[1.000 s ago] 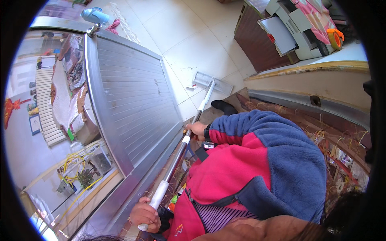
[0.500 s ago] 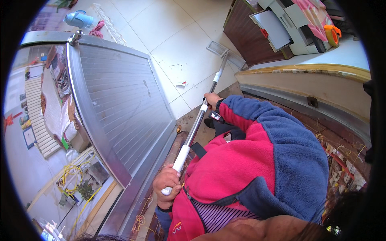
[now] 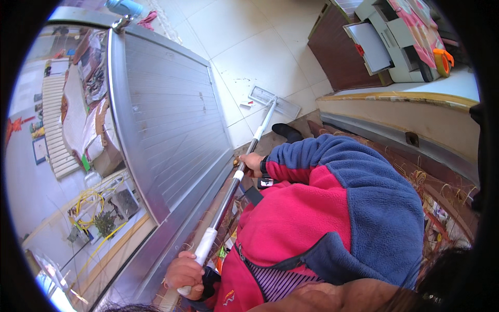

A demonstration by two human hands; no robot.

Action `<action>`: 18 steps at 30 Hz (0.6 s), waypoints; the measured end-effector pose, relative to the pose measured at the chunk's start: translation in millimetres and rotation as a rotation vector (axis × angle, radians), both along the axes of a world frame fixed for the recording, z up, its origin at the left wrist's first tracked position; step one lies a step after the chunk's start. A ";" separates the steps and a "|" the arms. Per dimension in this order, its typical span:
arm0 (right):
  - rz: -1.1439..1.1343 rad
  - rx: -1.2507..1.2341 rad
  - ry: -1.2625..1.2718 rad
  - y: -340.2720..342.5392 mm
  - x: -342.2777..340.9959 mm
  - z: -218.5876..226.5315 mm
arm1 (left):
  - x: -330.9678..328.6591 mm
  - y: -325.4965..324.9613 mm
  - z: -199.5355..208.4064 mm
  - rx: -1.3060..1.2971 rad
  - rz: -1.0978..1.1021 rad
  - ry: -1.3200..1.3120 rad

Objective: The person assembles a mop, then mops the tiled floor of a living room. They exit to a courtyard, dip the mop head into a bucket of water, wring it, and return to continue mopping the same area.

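Note:
A long flat mop [image 3: 223, 203] with a silver and white telescopic pole slants across the view from the lower left. Its wide, pale rectangular mop head [image 3: 289, 107] lies on the white tile floor. Around the white grip, close to the pole's end, my left hand [image 3: 184, 274] is closed. Farther up, my right hand [image 3: 251, 163] grips the silver part of the pole. Beside the mop head's left part lies a small red and white scrap [image 3: 247, 104]. Dark specks [image 3: 244, 80] are scattered on the tiles beyond it.
At my left stands a grey metal door [image 3: 171, 114] with a handle [image 3: 122, 23]. A ledge at right carries a printer [image 3: 397, 47] and an orange tape roll [image 3: 443, 62]. My dark shoe [image 3: 287, 132] is near the threshold. A blue jug [image 3: 125, 7] lies at far left.
Both hands have moved left and nearer, drawing the mop with them. The mop head has come from beside the brown cabinet to next to the red and white scrap.

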State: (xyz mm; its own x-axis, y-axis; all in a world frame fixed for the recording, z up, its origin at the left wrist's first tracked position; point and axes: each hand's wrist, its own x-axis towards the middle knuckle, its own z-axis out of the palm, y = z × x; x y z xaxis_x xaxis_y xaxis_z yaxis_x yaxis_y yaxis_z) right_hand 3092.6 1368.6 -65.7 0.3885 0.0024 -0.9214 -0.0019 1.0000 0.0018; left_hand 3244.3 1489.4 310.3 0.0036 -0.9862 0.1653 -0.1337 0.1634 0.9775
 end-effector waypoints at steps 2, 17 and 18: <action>-0.006 0.006 -0.038 2.5 7.3 4.7 | 4.9 4.0 3.6 -0.016 0.017 0.017; -0.278 -0.283 0.156 -215.8 9.8 -46.9 | -31.7 -97.4 -69.5 0.130 0.012 -0.241; -0.238 -0.295 0.177 -233.7 15.5 -52.0 | -33.0 -110.6 -76.4 0.130 -0.024 -0.276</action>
State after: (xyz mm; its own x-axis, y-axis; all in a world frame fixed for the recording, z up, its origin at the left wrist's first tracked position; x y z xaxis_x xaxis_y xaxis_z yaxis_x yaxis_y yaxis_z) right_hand 3108.0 1134.9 -117.7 0.1820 -0.3426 -0.9217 0.2044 0.9300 -0.3054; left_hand 3211.3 1378.7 234.0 -0.0470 -0.9985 0.0293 -0.3945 0.0455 0.9178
